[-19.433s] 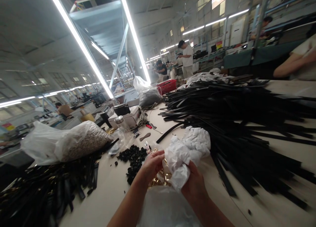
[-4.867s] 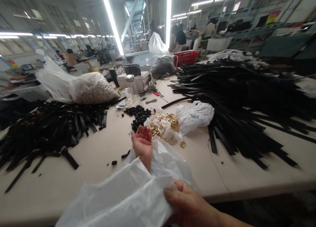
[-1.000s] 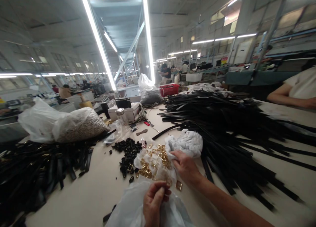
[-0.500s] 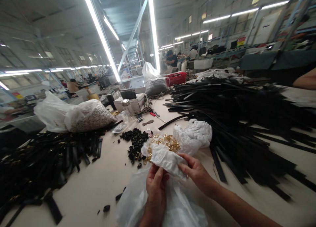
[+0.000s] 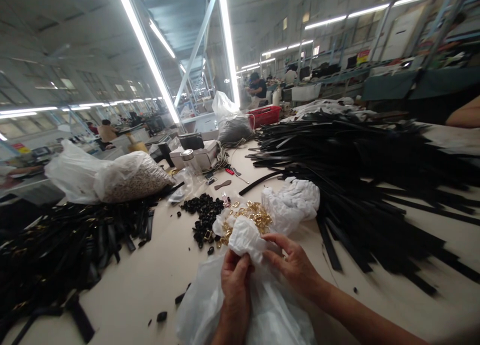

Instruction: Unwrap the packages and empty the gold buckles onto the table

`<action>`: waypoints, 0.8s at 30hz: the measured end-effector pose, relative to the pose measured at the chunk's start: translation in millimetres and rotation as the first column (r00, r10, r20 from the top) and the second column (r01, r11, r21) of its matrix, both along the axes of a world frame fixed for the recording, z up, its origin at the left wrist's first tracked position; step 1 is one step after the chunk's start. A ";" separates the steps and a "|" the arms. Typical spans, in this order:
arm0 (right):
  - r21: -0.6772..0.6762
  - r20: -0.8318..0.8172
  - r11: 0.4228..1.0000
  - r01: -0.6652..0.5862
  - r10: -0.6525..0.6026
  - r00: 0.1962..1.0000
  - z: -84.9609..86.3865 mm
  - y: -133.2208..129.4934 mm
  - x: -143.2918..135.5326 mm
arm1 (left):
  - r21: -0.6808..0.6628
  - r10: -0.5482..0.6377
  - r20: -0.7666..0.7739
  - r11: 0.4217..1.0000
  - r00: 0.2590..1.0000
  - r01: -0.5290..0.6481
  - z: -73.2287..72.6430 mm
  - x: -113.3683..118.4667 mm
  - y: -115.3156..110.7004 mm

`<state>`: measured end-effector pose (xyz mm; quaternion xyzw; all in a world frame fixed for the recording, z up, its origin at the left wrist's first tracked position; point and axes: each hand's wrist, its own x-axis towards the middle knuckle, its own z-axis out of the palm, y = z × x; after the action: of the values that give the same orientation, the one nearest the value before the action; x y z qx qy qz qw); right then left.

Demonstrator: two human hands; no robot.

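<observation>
Between my two hands is a crumpled piece of thin white wrapping (image 5: 245,237), paper or cloth, I cannot tell which. My left hand (image 5: 236,280) pinches its lower edge between thumb and fingers. On the other side my right hand (image 5: 290,260) grips its right edge. Beneath my hands a translucent white plastic bag (image 5: 204,300) spreads over the table's near side. Just beyond the wrapping lie gold metal buckles (image 5: 255,215) in a heap. Small black loops (image 5: 204,212) are piled to their left. A bunched white bundle (image 5: 292,205) rests to their right.
Long black straps (image 5: 360,185) cover the right side of the table. More black straps with gold hardware (image 5: 90,235) lie at left, near a filled plastic bag (image 5: 135,177). Farther back stand a glass jar (image 5: 189,160), a white box (image 5: 202,155) and a red basket (image 5: 264,116).
The white wrapping has gone from a flat, stretched shape to a more bunched one. My right hand has moved slightly left, closer to my left hand.
</observation>
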<state>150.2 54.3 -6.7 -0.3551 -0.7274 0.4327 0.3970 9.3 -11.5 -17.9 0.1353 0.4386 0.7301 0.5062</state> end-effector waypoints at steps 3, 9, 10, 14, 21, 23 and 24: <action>0.217 -0.016 0.974 0.071 -0.069 0.997 8.6 4.7 -0.2 | -0.025 0.000 -0.045 1.000 0.999 -0.002 -2.0 0.5 1.5; 0.559 0.007 0.826 -0.074 0.084 0.996 31.1 -11.7 -2.0 | 0.029 -0.021 0.075 0.999 0.997 0.018 3.1 3.2 5.7; 0.592 0.052 0.793 -0.146 0.144 0.988 33.0 -16.7 -3.1 | 0.035 -0.009 0.115 0.999 0.993 0.005 6.2 3.9 4.8; 0.602 0.298 0.659 -0.451 0.338 0.893 33.2 -33.7 -6.8 | -0.009 -0.069 0.249 0.997 0.966 0.073 18.6 5.7 -2.7; 0.212 0.072 0.804 -0.555 0.554 0.830 44.9 -24.9 6.2 | -0.107 -0.036 0.061 0.993 0.998 0.042 8.7 -2.5 -4.3; 0.161 -0.053 0.922 -0.352 0.364 0.930 45.5 -8.5 7.9 | -0.082 -0.028 0.055 0.996 0.998 0.033 5.1 -3.8 -2.3; 0.159 -0.083 0.956 -0.248 0.263 0.961 43.6 0.5 7.6 | -0.068 -0.025 0.059 0.997 0.998 0.029 4.2 -3.5 -1.7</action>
<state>157.8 54.8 37.0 -0.2048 -0.7757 0.4432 0.3998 5.7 -13.2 -13.7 0.1027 0.4467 0.7113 0.5329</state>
